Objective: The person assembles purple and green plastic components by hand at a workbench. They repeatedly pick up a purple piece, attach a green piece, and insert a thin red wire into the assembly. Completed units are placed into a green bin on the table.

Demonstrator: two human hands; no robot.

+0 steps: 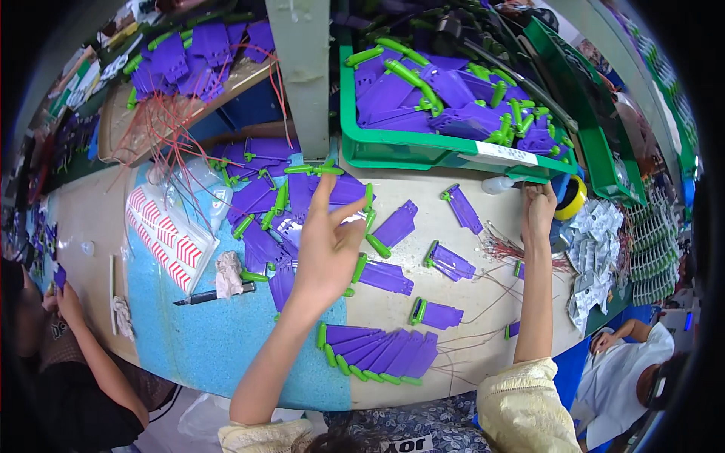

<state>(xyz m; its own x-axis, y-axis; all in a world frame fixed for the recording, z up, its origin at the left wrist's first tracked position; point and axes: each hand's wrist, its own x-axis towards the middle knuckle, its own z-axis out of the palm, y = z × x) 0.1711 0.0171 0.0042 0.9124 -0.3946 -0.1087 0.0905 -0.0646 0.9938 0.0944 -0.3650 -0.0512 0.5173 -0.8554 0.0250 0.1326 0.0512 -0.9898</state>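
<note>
Left hand [332, 249] is spread wide over purple pieces [253, 198] on the table [423, 181], gripping none that I see. Right hand [539, 210] curls by the green bin [408, 155]; I can't tell its hold. One neat row [381, 353] looks done; loose pieces seem left.

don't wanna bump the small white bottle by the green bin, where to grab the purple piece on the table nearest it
Likely the green end of the purple piece, from above and the left: that end looks thicker than the rest, and the bottle is to the right.
</note>
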